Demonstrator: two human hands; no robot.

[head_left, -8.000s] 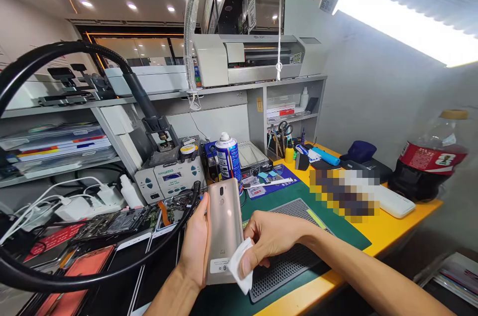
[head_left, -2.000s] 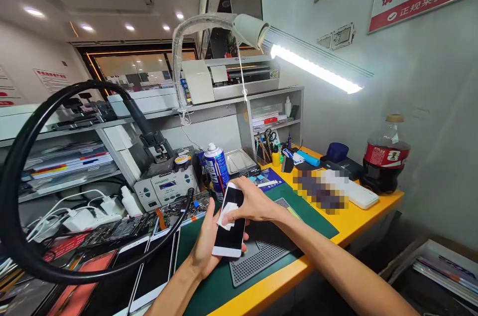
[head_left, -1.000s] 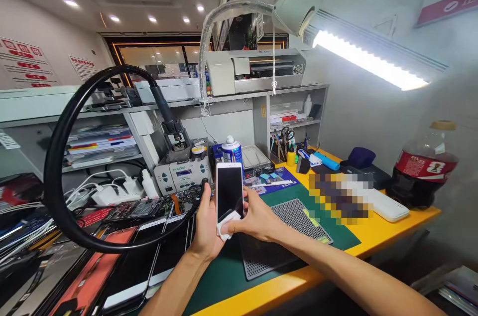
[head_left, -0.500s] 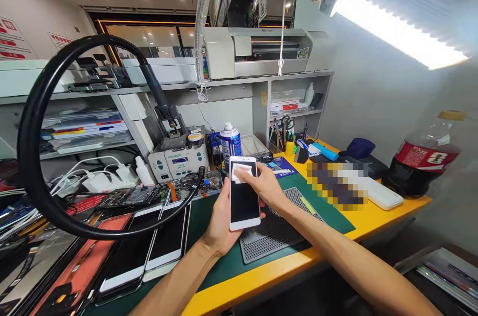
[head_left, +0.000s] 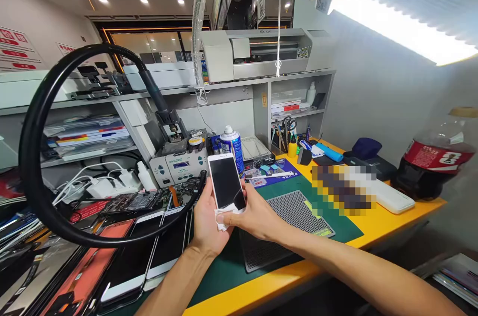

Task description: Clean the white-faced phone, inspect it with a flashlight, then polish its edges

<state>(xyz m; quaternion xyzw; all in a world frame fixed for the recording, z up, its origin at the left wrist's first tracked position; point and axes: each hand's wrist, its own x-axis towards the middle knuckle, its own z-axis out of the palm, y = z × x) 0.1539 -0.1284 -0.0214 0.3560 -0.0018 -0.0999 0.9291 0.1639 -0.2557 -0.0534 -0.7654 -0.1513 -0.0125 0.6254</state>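
Note:
A white smartphone with a dark screen rests face up in my left hand, whose fingers wrap its left edge and back. My right hand presses a folded white tissue against the phone's lower end with the thumb. Its other fingers curl round the phone's right edge and are partly hidden. Both hands are held above the green mat, left of a grey perforated pad.
A black hose loops across the left side. Several phones lie beneath it. Behind the hands stand a blue-and-white spray can and a hot-air station. A cola bottle and a white power bank are at the right.
My right thumb and the tissue have slid from the phone's upper end to its lower end. The phone has shifted left and now tilts to the left.

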